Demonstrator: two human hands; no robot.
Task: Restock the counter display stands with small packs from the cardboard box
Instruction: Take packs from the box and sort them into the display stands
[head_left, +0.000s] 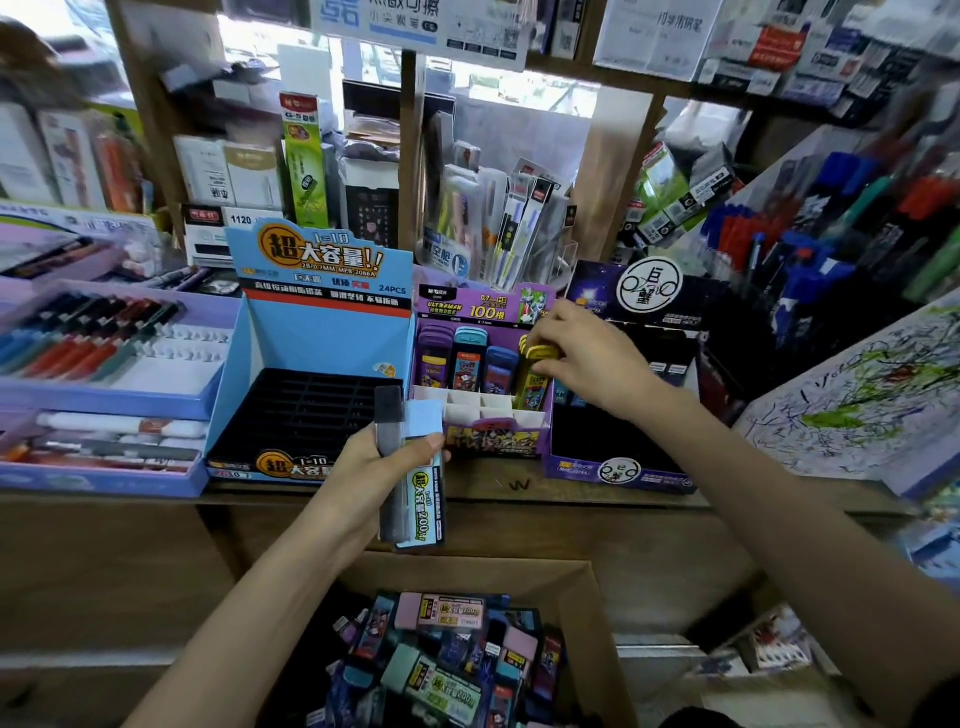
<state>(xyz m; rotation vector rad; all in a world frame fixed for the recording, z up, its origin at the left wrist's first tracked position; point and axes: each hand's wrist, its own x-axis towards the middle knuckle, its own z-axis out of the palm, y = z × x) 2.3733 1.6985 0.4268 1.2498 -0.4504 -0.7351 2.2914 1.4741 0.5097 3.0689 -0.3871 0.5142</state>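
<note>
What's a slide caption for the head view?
Right hand seats yellow pack in purple stand; left hand holds spare packs over cardboard box.

Bright daylight through rear window (524, 91), blown out; wide-angle bending at edges; corners blurred, centre sharp.

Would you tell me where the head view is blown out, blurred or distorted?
Head view: the window is blown out; pens at the right edge are smeared and tilted by wide-angle distortion; the blue stand, left hand and right hand look sharp.
</note>
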